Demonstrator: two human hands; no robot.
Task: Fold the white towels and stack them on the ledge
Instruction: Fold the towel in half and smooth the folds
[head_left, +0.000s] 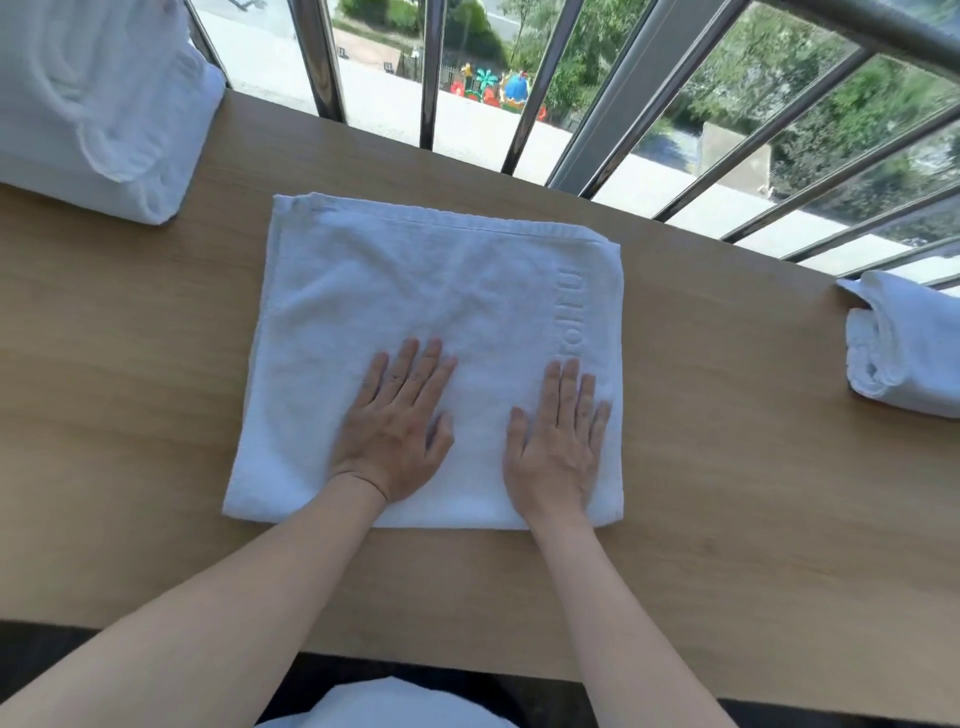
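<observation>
Left hand (392, 431) and right hand (558, 447) press flat, fingers (405, 369) straight and gripping nothing, on the folded towel (415, 291) mid-frame on the bench (156, 364), likely smoothing its layers so the next fold lies neat.

**White towels in three spots on your ledge**

A white towel (431, 312) lies in the middle of the wooden ledge (727, 467) in front of you. It is folded into a flat square, with raised letters down its right side. A tall pile of folded towels (93, 104) sits at the far left corner. A small folded bundle (909, 343) lies at the right edge.
</observation>
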